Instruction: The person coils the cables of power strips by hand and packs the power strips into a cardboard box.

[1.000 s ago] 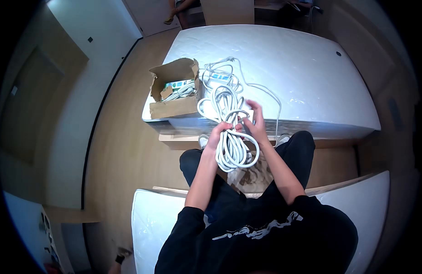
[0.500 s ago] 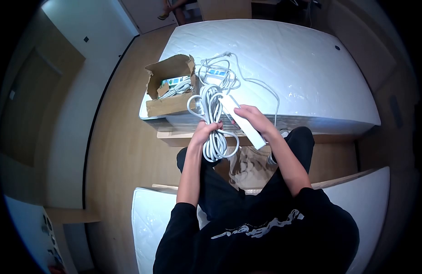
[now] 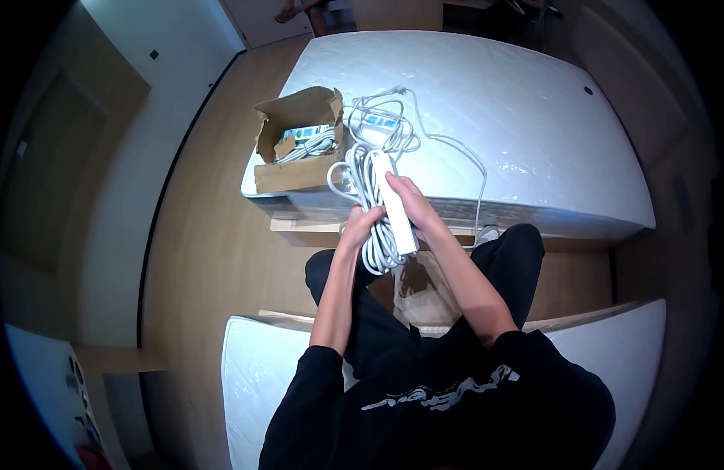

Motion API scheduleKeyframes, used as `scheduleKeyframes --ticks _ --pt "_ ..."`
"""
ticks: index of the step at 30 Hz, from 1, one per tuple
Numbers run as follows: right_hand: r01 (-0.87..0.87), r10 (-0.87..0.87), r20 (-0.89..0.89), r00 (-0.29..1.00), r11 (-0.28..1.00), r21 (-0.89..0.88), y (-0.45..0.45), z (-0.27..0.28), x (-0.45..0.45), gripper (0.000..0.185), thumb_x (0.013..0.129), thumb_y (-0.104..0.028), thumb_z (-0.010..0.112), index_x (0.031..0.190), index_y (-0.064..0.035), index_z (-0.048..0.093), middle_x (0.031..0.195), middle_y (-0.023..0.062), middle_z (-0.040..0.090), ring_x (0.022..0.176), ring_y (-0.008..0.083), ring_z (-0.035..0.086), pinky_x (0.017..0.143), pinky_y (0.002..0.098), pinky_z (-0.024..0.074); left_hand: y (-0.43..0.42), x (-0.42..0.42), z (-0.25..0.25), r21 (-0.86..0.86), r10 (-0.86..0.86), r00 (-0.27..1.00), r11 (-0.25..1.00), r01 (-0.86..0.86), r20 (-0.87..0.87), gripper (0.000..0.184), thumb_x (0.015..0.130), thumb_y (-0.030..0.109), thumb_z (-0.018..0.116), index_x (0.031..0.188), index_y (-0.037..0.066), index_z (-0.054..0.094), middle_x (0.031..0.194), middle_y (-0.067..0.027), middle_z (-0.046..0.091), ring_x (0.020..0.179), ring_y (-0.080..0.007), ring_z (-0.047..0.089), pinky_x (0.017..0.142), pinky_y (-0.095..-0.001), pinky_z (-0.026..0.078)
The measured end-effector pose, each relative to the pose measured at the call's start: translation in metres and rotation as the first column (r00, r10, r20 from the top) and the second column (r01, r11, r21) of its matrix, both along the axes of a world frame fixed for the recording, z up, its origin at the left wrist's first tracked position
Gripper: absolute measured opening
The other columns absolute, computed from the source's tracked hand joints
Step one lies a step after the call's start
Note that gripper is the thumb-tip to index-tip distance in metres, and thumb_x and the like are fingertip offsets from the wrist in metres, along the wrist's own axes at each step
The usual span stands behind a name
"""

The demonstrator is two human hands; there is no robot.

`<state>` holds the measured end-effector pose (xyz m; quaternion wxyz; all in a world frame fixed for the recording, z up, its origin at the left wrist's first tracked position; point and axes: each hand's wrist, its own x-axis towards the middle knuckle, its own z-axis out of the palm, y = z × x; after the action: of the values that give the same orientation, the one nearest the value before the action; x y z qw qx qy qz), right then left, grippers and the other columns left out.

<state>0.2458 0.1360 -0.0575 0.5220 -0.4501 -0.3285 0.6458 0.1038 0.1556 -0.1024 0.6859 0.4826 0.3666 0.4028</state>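
My left hand (image 3: pixel 362 225) is closed around a bundle of looped white cable (image 3: pixel 367 184), its thumb lying across the loops. A long white power strip (image 3: pixel 396 207) is gripped in my right hand (image 3: pixel 411 205), with its plain side facing up. The strip lies against the right side of the cable bundle, both held in the air between my knees and the mattress. Just beyond, another white power strip (image 3: pixel 380 123) with blue-green markings rests on the mattress among its loose cable (image 3: pixel 456 144). My fingers beneath the strip and bundle are hidden.
An open cardboard box (image 3: pixel 295 176) on the mattress holds another marked strip and coiled cable. The plastic-covered mattress (image 3: pixel 534 133) stretches ahead; a second mattress (image 3: pixel 248 376) is under me. A person's legs (image 3: pixel 318 19) show at the far end.
My right hand has moved left and turned the power strip more upright, bringing it against the cable bundle. My left hand has shifted slightly right, still holding the cable.
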Motion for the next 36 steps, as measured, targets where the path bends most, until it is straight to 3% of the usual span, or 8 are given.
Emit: scheduleKeyframes --ticks 5,10,13,15,17,22,28,36 --pt "-0.069 0.068 0.055 0.996 0.998 0.009 0.013 -0.017 0.002 0.049 0.09 -0.039 0.049 0.116 0.0025 0.046 0.096 0.0101 0.056 0.087 0.0139 0.054 0.078 0.0267 0.0443 -0.006 0.001 -0.011 -0.188 0.008 0.972 0.982 0.037 0.234 0.053 0.077 0.016 0.067 0.119 -0.005 0.043 0.103 -0.0129 0.058 0.086 -0.018 0.06 0.076 -0.0291 0.051" --pt "0.137 -0.38 0.594 0.709 0.9 0.413 0.014 -0.036 -0.019 0.054 0.092 -0.035 0.044 0.129 0.003 0.034 0.122 0.0193 0.046 0.114 0.0283 0.046 0.093 0.0362 0.0371 -0.001 0.006 -0.01 -0.144 0.009 0.99 0.989 0.011 0.143 0.052 0.075 0.008 0.067 0.121 -0.002 0.045 0.106 -0.0113 0.058 0.092 -0.0197 0.059 0.079 -0.0304 0.049" --pt "0.119 -0.2 0.251 0.947 0.945 0.304 0.013 -0.026 -0.015 0.056 0.093 -0.032 0.043 0.134 0.0022 0.026 0.128 0.0188 0.041 0.117 0.0269 0.043 0.096 0.0344 0.0366 0.004 -0.001 -0.019 -0.18 0.027 0.957 0.983 0.026 0.288 0.055 0.075 0.012 0.068 0.121 -0.004 0.044 0.106 -0.0127 0.058 0.093 -0.0213 0.059 0.079 -0.0314 0.05" --pt "-0.097 0.148 -0.316 0.937 0.98 0.172 0.01 -0.012 -0.003 0.054 0.095 -0.028 0.039 0.138 -0.0005 0.022 0.132 0.0164 0.039 0.119 0.0232 0.042 0.097 0.0319 0.0354 0.005 -0.003 -0.02 -0.212 0.064 0.95 0.977 0.002 0.305 0.057 0.075 0.016 0.069 0.121 -0.006 0.043 0.106 -0.0146 0.058 0.093 -0.0235 0.06 0.08 -0.0331 0.051" --pt "-0.252 0.221 0.167 0.961 0.947 0.197 0.007 -0.019 0.003 0.067 0.087 -0.027 0.055 0.139 -0.0003 0.021 0.132 0.0148 0.04 0.117 0.0199 0.044 0.097 0.0306 0.0374 0.01 -0.002 -0.022 -0.319 0.267 0.805 0.942 -0.102 0.53 0.058 0.074 0.017 0.068 0.12 -0.008 0.042 0.105 -0.0163 0.058 0.092 -0.0245 0.06 0.08 -0.0337 0.051" --pt "-0.619 0.623 -0.031 0.782 0.781 0.081 0.031 -0.052 0.018 0.062 0.082 -0.024 0.063 0.132 -0.0003 0.034 0.124 0.0119 0.048 0.113 0.0192 0.048 0.094 0.0301 0.0405 0.013 -0.015 -0.001 -0.095 0.119 0.929 0.991 -0.091 0.351 0.061 0.074 0.02 0.071 0.119 -0.009 0.041 0.104 -0.0182 0.058 0.088 -0.0242 0.061 0.079 -0.0329 0.051" --pt "-0.477 0.444 -0.191 0.876 0.856 -0.199 0.016 -0.041 0.006 0.051 0.084 -0.026 0.06 0.125 -0.0001 0.043 0.113 0.0094 0.057 0.099 0.0172 0.058 0.086 0.0306 0.0474 0.017 -0.007 -0.043 -0.099 0.33 0.881 0.944 -0.316 0.338 0.051 0.081 0.02 0.064 0.119 -0.008 0.045 0.105 -0.0161 0.058 0.089 -0.0241 0.061 0.078 -0.0333 0.051" --pt "-0.658 0.656 -0.166 0.736 0.751 0.047 0.002 -0.059 0.037 0.061 0.084 -0.03 0.06 0.13 0.0012 0.036 0.12 0.0104 0.052 0.105 0.0173 0.054 0.089 0.0305 0.0451 0.001 -0.008 -0.056 0.01 0.064 0.894 0.997 -0.077 0.443 0.07 0.071 0.042 0.074 0.116 -0.006 0.048 0.1 -0.0126 0.061 0.087 -0.0217 0.062 0.074 -0.0333 0.053"
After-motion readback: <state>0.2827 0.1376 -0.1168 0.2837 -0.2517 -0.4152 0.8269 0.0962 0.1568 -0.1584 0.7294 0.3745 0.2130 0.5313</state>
